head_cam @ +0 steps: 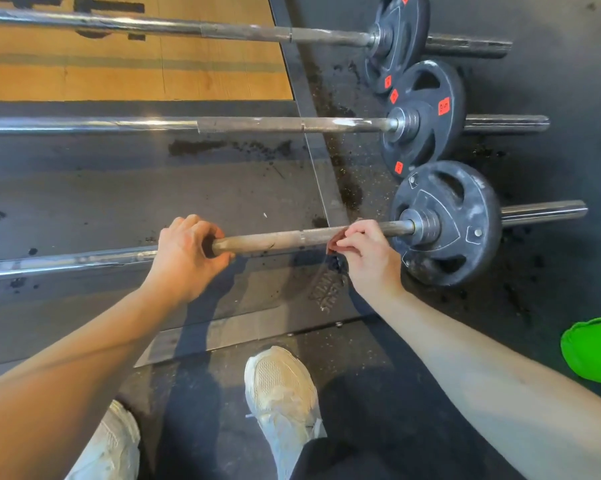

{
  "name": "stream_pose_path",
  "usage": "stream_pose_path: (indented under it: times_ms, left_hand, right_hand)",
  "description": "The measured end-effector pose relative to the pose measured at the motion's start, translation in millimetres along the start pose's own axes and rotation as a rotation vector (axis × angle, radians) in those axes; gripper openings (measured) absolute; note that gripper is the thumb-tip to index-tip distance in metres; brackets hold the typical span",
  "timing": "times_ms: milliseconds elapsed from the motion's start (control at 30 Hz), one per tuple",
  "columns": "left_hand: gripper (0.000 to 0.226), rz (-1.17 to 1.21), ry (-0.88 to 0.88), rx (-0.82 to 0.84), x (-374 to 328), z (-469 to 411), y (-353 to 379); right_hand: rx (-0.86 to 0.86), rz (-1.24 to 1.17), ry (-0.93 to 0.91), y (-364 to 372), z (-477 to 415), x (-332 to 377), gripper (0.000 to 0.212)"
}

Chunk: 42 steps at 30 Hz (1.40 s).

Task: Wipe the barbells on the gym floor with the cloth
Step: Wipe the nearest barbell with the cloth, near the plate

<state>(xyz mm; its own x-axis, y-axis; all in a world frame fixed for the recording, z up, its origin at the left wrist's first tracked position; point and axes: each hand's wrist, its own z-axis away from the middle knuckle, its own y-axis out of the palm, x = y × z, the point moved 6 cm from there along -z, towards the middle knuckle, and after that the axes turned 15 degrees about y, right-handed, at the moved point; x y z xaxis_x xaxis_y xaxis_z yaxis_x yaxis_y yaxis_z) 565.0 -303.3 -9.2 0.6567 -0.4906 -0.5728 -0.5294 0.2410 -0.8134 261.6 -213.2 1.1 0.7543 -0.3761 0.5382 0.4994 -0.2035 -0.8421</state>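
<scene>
Three barbells lie side by side on the dark gym floor. The nearest barbell has a dusty black plate at its right end. My left hand grips its shaft from above, fingers curled round the bar. My right hand holds a small reddish cloth pressed round the shaft, close to the plate's collar. Most of the cloth is hidden under my fingers. The middle barbell and the far barbell lie beyond, untouched.
Black plates with red labels sit on the middle bar and the far bar. A metal platform frame runs diagonally under the bars, with a wooden inlay at the back. My pale shoes stand near. A green object lies at the right.
</scene>
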Motion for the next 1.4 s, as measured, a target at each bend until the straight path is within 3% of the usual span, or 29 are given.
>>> stream_pose_path:
  times_ms: [100,233,367,433,533,633,767,867,967,1067,1300,1400]
  left_hand:
    - [0.026,0.009,-0.007,0.013,-1,-1,0]
    - [0.028,0.024,-0.027,0.017,0,-2,-1]
    - [0.026,0.043,-0.019,0.019,-5,-2,-2]
    - [0.025,0.045,-0.026,0.017,-6,1,-3]
    - [0.025,0.036,-0.034,0.012,-7,1,-4]
    - [0.025,0.051,-0.056,0.017,-7,0,-5]
    - [0.024,0.079,-0.053,0.010,-6,0,-6]
    - [0.023,0.049,-0.051,0.001,-8,1,-6]
    - [0.024,0.025,-0.063,0.008,-9,1,-6]
    - [0.025,0.033,-0.069,0.013,-8,0,-6]
    - [0.026,0.047,-0.087,0.012,-9,0,-7]
    - [0.025,0.047,-0.082,0.017,-8,0,-6]
  right_hand:
    - [-0.020,0.011,-0.032,19,3,34,0.004]
    - [0.078,0.048,-0.131,20,0,43,0.007]
    - [-0.080,-0.025,0.153,-18,-12,-2,0.009]
    - [-0.116,-0.059,0.232,-7,-4,13,0.011]
    - [0.025,-0.096,0.077,36,16,74,0.009]
    - [0.062,-0.077,-0.026,37,18,77,0.007]
    - [-0.099,-0.079,0.206,-10,0,9,0.013]
    - [-0.167,-0.133,0.328,-4,1,17,0.013]
    - [0.011,-0.136,0.159,37,18,77,0.008]
    - [0.088,-0.114,0.039,39,18,79,0.011]
    - [-0.204,-0.216,0.436,-20,-13,-55,0.021]
    - [-0.259,-0.337,0.585,-17,0,-32,0.023]
